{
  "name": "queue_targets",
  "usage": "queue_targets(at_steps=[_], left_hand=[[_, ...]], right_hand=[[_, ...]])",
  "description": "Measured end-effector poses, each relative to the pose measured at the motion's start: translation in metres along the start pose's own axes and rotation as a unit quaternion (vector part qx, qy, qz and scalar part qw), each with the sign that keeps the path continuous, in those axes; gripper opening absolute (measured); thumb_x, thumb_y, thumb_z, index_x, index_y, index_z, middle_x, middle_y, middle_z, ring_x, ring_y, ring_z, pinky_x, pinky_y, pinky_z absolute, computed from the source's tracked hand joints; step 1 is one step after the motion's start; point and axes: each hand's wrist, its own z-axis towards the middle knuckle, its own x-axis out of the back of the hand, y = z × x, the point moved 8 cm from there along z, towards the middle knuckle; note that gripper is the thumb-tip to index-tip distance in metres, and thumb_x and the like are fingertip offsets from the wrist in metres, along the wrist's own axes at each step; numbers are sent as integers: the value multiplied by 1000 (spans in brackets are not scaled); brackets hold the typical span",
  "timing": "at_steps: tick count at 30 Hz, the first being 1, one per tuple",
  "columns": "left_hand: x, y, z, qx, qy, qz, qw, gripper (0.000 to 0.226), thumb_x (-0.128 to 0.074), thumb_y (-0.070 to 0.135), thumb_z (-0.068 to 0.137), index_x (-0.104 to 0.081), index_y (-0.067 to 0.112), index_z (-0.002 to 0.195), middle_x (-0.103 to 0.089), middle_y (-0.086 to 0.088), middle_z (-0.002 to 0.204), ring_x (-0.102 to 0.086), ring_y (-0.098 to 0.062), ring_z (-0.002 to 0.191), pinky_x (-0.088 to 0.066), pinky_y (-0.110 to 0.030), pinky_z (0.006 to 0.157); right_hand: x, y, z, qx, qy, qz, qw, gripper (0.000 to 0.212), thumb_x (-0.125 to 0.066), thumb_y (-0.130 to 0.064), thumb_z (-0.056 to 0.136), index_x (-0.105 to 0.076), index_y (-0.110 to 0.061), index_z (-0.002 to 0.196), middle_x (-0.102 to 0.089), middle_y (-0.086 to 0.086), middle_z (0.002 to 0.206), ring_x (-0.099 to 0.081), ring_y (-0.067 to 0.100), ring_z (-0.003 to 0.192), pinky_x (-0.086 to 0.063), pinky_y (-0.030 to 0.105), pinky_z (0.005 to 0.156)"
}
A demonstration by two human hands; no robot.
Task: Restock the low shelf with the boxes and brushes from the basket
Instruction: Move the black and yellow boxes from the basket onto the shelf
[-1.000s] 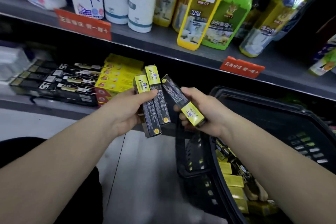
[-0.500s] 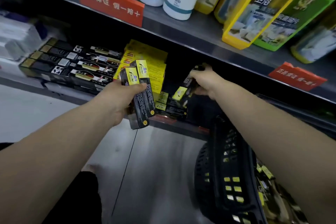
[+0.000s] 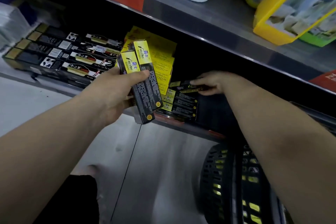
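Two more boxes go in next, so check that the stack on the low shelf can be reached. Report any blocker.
Nothing visible blocks it, but the right hand is still setting a black-and-yellow box on that stack.

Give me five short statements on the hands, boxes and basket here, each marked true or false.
1. The left hand holds black-and-yellow boxes. True.
2. The right hand is inside the basket. False: it reaches into the low shelf.
3. The right hand is laying a box on a stack. True.
4. The basket sits on the upper shelf. False: it is low, beside the right arm.
5. The left hand is empty. False: it grips boxes.
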Motion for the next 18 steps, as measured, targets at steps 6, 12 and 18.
queue_targets(at_steps=[6, 12, 18], left_hand=[[-5, -5, 8, 6, -10, 13, 1000, 26, -65, 15, 84, -63, 14, 110, -73, -5, 98, -69, -20, 87, -54, -34, 66], [-10, -10, 10, 12, -12, 27, 1000, 27, -65, 15, 83, -63, 13, 111, -72, -4, 96, -68, -19, 87, -52, -33, 66], [-19, -11, 9, 10, -18, 33, 999, 21, -65, 15, 84, -64, 14, 105, -72, -7, 101, -67, -24, 92, -54, -38, 73]], right_hand=[[-11, 4, 21, 82, -1, -278, 957, 55, -67, -21, 85, -44, -19, 135, -49, 8, 127, -50, 26, 114, -50, 34, 78], [-31, 0, 30, 137, -6, -352, 926, 50, -59, -12, 91, -44, -18, 138, -50, 12, 135, -52, 25, 113, -42, 29, 84], [-25, -4, 16, 136, 9, -409, 902, 60, -59, -19, 92, -31, -13, 145, -42, 12, 143, -45, 26, 126, -38, 27, 97]])
